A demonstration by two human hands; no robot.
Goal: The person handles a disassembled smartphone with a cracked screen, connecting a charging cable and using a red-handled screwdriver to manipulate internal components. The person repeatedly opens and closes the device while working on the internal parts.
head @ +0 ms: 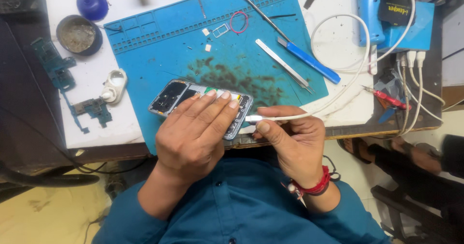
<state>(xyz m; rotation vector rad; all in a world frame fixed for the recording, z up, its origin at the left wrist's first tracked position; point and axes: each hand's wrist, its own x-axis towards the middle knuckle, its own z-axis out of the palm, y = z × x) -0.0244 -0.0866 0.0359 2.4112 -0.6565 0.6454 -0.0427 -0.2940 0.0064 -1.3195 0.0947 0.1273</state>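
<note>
At frame centre, the left hand [193,130] lies flat, fingers extended, pinning the opened phone [200,104] on the blue mat [159,45]. The right hand [290,142] pinches the white cable [338,87] plug at the phone's end. Risk: angled insertion could damage the port; the phone overhangs the mat edge and may slip.

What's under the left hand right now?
An opened phone lying on the blue mat, its internals exposed. The left hand covers its middle, so that part cannot be seen.
</note>
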